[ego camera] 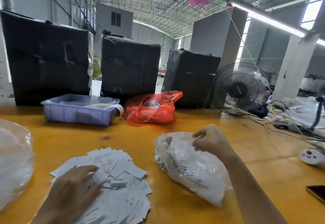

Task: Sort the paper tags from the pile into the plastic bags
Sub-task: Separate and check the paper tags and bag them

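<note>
Head view: on the yellow wooden counter (175, 206), I see the loose pile of white printed paper tags (112, 179) fanned under the left hand (77, 186), whose spread fingers press flat, gripping nothing. The right hand (211, 141) pinches the far end of the crinkled clear plastic bag with printed lettering (190, 167). The bag's long axis runs from far-left to near-right. The tags look light, thin and slippery; I would slide 1 free by its edge.
</note>
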`<state>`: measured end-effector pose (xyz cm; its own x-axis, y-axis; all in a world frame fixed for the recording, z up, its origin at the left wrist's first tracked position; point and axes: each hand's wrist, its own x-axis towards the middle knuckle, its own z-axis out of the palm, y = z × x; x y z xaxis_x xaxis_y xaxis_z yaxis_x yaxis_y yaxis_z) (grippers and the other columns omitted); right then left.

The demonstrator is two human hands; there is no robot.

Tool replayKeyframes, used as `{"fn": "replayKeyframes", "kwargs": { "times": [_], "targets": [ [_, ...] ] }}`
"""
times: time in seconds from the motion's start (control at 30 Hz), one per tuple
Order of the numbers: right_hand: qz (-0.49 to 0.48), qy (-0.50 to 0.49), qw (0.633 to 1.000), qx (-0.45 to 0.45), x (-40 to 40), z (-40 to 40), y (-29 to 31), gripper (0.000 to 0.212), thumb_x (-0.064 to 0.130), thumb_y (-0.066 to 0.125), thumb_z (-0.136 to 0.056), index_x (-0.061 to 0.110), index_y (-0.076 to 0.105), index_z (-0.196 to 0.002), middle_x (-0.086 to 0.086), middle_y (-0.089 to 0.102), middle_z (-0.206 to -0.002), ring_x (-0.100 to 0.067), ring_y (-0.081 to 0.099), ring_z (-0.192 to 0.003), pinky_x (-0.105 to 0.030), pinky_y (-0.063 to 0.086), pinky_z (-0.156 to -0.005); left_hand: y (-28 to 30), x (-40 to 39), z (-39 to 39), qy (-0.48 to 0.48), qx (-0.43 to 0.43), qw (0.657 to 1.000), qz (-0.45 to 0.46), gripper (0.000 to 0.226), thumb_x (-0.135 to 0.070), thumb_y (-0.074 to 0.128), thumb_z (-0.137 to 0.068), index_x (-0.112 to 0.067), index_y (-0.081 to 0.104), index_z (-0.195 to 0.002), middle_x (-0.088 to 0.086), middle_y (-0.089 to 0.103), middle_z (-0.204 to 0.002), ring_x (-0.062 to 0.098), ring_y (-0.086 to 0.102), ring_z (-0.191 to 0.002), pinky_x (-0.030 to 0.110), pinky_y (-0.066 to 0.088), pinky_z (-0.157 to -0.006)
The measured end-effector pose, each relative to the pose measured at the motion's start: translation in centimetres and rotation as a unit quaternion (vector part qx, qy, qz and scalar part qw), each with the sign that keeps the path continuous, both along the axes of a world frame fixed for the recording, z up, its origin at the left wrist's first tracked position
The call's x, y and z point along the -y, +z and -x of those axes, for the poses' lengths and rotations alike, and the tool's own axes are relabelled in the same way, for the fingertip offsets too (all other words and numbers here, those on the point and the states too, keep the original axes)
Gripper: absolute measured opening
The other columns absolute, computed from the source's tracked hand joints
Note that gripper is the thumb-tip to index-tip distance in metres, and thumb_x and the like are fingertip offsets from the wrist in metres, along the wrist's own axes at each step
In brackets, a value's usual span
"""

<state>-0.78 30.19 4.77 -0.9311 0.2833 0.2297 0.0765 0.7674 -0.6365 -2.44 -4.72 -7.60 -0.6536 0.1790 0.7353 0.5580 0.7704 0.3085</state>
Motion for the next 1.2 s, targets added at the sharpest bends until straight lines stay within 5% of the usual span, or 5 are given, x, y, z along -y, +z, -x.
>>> {"fn": "replayKeyframes", "kwargs": {
  "times": [0.2, 0.37, 0.67, 0.97, 1.2],
  "targets": [
    [0.374, 0.23, 0.898, 0.027, 7.7, -2.4, 0.8, 0.041, 0.015, 0.083, -0.053, 0.004, 0.069, -0.09, -0.016, 0.073, -0.079, -0.02, 0.069, -0.065, -0.023, 0.055, -0.062, 3.6, -1.4, -2.5, -0.098, 0.107, 0.966, -0.216, 0.018, -0.046, 0.067, -0.082, -0.029, 0.069, -0.087, -0.021, 0.071, -0.088, -0.001, 0.062, -0.09, 0.003, 0.042, -0.076],
    [0.337, 0.268, 0.901, 0.054, 15.3, -2.7, -3.2, 0.024, 0.006, 0.08, -0.07, 0.003, 0.07, -0.092, -0.016, 0.07, -0.075, -0.015, 0.063, -0.065, -0.022, 0.049, -0.062, 5.9, -2.5, -3.8, -0.249, 0.383, 0.821, -0.342, 0.058, -0.051, 0.082, -0.058, -0.015, 0.065, -0.101, 0.004, 0.075, -0.09, 0.02, 0.072, -0.08, 0.026, 0.056, -0.067],
    [0.025, 0.253, 0.965, -0.066, 17.7, 0.7, -5.7, 0.024, -0.008, 0.051, -0.089, 0.005, 0.069, -0.095, -0.004, 0.07, -0.08, -0.017, 0.063, -0.067, -0.017, 0.048, -0.06, 6.5, 2.0, -1.5, -0.07, 0.303, 0.833, -0.457, 0.015, 0.0, 0.08, -0.069, 0.001, 0.068, -0.078, 0.006, 0.067, -0.061, 0.01, 0.06, -0.05, 0.016, 0.047, -0.049],
    [-0.226, 0.405, 0.885, 0.031, 21.0, 3.8, -7.3, 0.062, 0.013, 0.075, -0.078, 0.024, 0.051, -0.133, 0.006, 0.058, -0.126, -0.011, 0.042, -0.119, -0.016, 0.031, -0.094, 5.6, 3.4, -0.2, -0.035, 0.301, 0.807, -0.507, 0.024, 0.003, 0.08, -0.067, -0.008, 0.062, -0.08, 0.004, 0.063, -0.071, 0.012, 0.058, -0.062, 0.015, 0.046, -0.05],
    [-0.086, 0.367, 0.925, -0.042, 20.4, 3.0, -7.8, 0.018, 0.009, 0.078, -0.071, 0.015, 0.074, -0.088, 0.012, 0.064, -0.079, 0.002, 0.051, -0.072, -0.008, 0.036, -0.065, 5.8, 3.1, -0.5, -0.07, 0.349, 0.784, -0.508, 0.017, -0.001, 0.08, -0.068, -0.008, 0.066, -0.075, -0.001, 0.059, -0.06, 0.012, 0.053, -0.059, 0.017, 0.04, -0.049]
  ]
}}
